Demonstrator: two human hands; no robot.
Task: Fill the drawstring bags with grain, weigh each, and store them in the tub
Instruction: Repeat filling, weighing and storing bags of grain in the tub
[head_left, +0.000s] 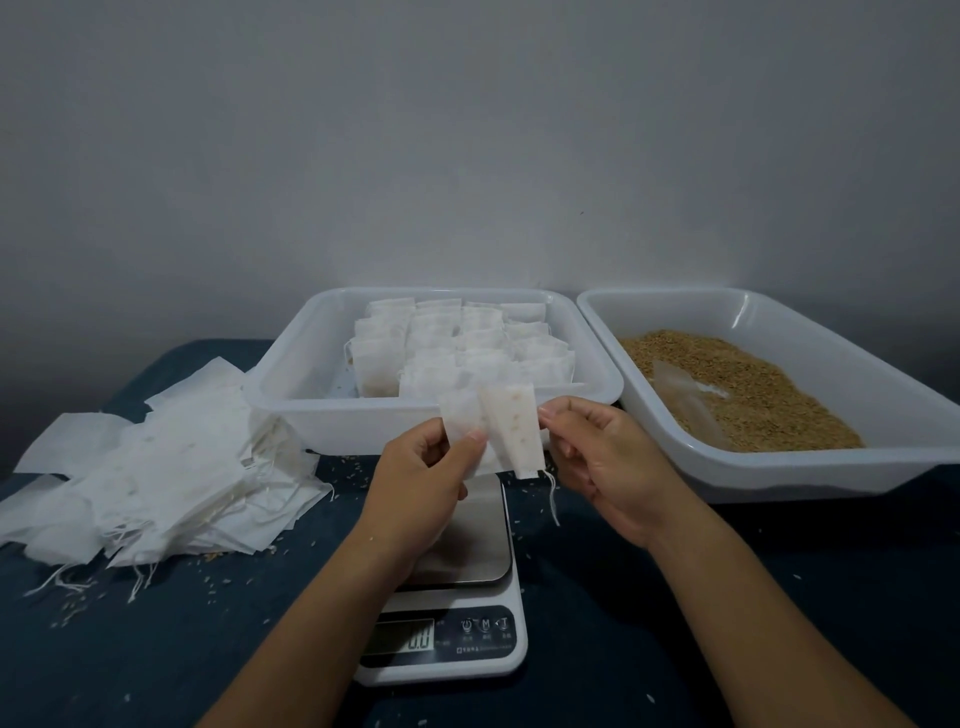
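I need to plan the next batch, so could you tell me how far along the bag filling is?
Done: rows of filled bags stand in the left tub. In hand: the left hand and right hand pinch one nearly empty bag above the scale, which reads zero. Left: a pile of empty bags and plenty of grain in the right tub.

A dark blue cloth (156, 649) covers the bench, creased in places. Behind it rises a plain grey wall (467, 130), bearing one small dark speck (582, 213) right of centre.
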